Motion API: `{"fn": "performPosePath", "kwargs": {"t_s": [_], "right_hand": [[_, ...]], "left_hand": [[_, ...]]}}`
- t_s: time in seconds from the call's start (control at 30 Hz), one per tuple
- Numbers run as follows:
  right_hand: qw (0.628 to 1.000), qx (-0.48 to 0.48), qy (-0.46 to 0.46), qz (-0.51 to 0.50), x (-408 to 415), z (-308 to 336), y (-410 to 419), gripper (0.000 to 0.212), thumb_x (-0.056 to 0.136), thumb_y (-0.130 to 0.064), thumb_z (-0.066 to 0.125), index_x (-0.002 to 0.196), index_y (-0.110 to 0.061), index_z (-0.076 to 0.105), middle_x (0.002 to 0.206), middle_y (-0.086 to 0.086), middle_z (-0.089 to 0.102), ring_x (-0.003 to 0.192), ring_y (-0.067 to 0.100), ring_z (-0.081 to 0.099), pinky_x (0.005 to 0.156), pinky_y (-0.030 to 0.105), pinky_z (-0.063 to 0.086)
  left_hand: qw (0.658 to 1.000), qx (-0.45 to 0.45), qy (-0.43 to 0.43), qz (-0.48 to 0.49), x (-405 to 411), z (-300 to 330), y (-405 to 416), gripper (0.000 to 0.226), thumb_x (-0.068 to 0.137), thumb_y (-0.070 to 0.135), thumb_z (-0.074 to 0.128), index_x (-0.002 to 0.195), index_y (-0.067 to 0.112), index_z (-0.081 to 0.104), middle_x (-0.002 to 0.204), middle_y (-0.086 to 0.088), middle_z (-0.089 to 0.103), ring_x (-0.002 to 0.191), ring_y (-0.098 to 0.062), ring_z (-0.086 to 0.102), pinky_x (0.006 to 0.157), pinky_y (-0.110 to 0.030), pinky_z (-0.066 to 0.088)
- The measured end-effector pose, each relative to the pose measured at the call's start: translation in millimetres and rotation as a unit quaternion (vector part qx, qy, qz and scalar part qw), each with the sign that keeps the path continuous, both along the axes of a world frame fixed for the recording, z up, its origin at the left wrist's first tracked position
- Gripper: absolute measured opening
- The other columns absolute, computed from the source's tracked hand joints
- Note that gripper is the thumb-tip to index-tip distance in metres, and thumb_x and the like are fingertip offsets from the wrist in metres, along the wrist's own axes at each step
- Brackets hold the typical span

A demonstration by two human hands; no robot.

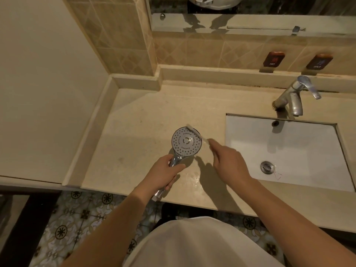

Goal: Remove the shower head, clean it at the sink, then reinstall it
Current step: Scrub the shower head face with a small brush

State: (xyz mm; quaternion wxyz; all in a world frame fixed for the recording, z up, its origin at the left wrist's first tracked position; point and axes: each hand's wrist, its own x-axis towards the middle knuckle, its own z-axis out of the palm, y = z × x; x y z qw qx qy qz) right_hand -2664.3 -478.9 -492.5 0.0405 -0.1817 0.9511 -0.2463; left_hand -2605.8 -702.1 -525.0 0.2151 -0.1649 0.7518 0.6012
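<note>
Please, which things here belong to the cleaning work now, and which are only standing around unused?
In use:
shower head, gripped by the left hand
toothbrush, held by the right hand, on the spray face

Not in use:
faucet, no water seen
sink
HOT sign
COLD sign
</note>
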Motion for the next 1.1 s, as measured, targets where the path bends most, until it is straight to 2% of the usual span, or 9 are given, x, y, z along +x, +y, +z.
{"fn": "performPosePath", "kwargs": {"t_s": [0.1, 0.2, 0.3, 0.53, 0.63, 0.73, 0.83, 0.97, 1.1], "right_hand": [[1.000, -0.003, -0.001, -0.013, -7, 3, 3, 0.020, 0.099, -0.013, 0.041, 0.112, -0.021, 0.054, 0.061, 0.004, 0.057, 0.050, 0.023, 0.051, 0.047, 0.033, 0.044], [0.999, -0.019, -0.021, 0.040, 10, 1, 3, 0.027, 0.099, -0.016, 0.043, 0.122, -0.025, 0.052, 0.065, 0.004, 0.060, 0.053, 0.023, 0.054, 0.050, 0.036, 0.047], [0.994, 0.018, -0.030, 0.100, 27, -2, 0, 0.034, 0.099, -0.020, 0.043, 0.132, -0.030, 0.047, 0.069, 0.002, 0.059, 0.057, 0.025, 0.054, 0.051, 0.036, 0.046], [0.999, -0.035, 0.003, -0.020, 0, 0, 5, 0.030, 0.099, -0.012, 0.045, 0.124, -0.024, 0.057, 0.062, 0.003, 0.060, 0.051, 0.021, 0.052, 0.048, 0.032, 0.044], [0.998, -0.047, -0.021, 0.034, 12, -4, 2, 0.035, 0.100, -0.016, 0.045, 0.133, -0.024, 0.053, 0.069, 0.005, 0.065, 0.057, 0.023, 0.057, 0.053, 0.036, 0.049], [0.992, 0.009, -0.031, 0.119, 29, -8, -4, 0.039, 0.100, -0.023, 0.042, 0.137, -0.029, 0.047, 0.075, 0.004, 0.064, 0.061, 0.025, 0.058, 0.054, 0.036, 0.048], [0.997, -0.004, -0.024, 0.076, 23, -10, -7, 0.035, 0.099, -0.022, 0.043, 0.133, -0.028, 0.050, 0.075, 0.004, 0.064, 0.060, 0.026, 0.057, 0.052, 0.036, 0.047], [1.000, -0.002, -0.002, 0.006, 3, -9, -6, 0.030, 0.098, -0.015, 0.045, 0.124, -0.027, 0.055, 0.060, 0.000, 0.055, 0.049, 0.018, 0.046, 0.044, 0.028, 0.030], [0.995, -0.004, -0.047, 0.085, 4, -12, -1, 0.042, 0.099, -0.020, 0.045, 0.138, -0.034, 0.050, 0.073, 0.001, 0.066, 0.061, 0.021, 0.058, 0.052, 0.032, 0.045]], "left_hand": [[0.999, 0.028, -0.009, 0.019, 3, -2, -1, 0.021, 0.097, 0.029, 0.070, 0.102, 0.011, 0.060, 0.054, -0.007, 0.052, 0.037, -0.018, 0.041, 0.038, -0.026, 0.036], [0.998, 0.042, -0.018, 0.035, 5, -5, -4, 0.022, 0.096, 0.028, 0.071, 0.100, 0.009, 0.060, 0.054, -0.006, 0.052, 0.036, -0.017, 0.041, 0.037, -0.025, 0.036], [0.997, 0.048, -0.025, 0.051, 6, -8, -7, 0.021, 0.096, 0.027, 0.071, 0.097, 0.009, 0.061, 0.056, -0.007, 0.053, 0.037, -0.018, 0.041, 0.037, -0.025, 0.036], [0.997, 0.054, -0.030, 0.049, 7, -8, -6, 0.021, 0.091, 0.033, 0.073, 0.092, 0.014, 0.063, 0.058, -0.007, 0.055, 0.039, -0.017, 0.043, 0.038, -0.026, 0.038], [0.997, 0.053, -0.036, 0.051, 7, -7, -7, 0.029, 0.091, 0.033, 0.073, 0.099, 0.006, 0.063, 0.057, -0.007, 0.055, 0.040, -0.018, 0.043, 0.038, -0.027, 0.038], [0.997, 0.047, -0.037, 0.056, 6, -5, -9, 0.025, 0.094, 0.029, 0.071, 0.100, 0.006, 0.064, 0.056, -0.006, 0.054, 0.039, -0.018, 0.042, 0.038, -0.026, 0.037], [0.998, 0.028, -0.031, 0.045, 5, 1, -8, 0.017, 0.097, 0.024, 0.068, 0.094, 0.009, 0.061, 0.054, -0.007, 0.053, 0.037, -0.017, 0.041, 0.039, -0.026, 0.035], [0.996, -0.086, -0.011, -0.011, -3, 10, -9, 0.010, 0.096, 0.019, 0.065, 0.090, 0.013, 0.059, 0.046, 0.002, 0.056, 0.032, -0.014, 0.044, 0.039, -0.024, 0.037], [0.994, -0.090, -0.034, -0.060, -15, 18, -19, 0.005, 0.095, 0.020, 0.067, 0.099, 0.017, 0.065, 0.053, -0.002, 0.056, 0.036, -0.015, 0.045, 0.041, -0.027, 0.038]]}}
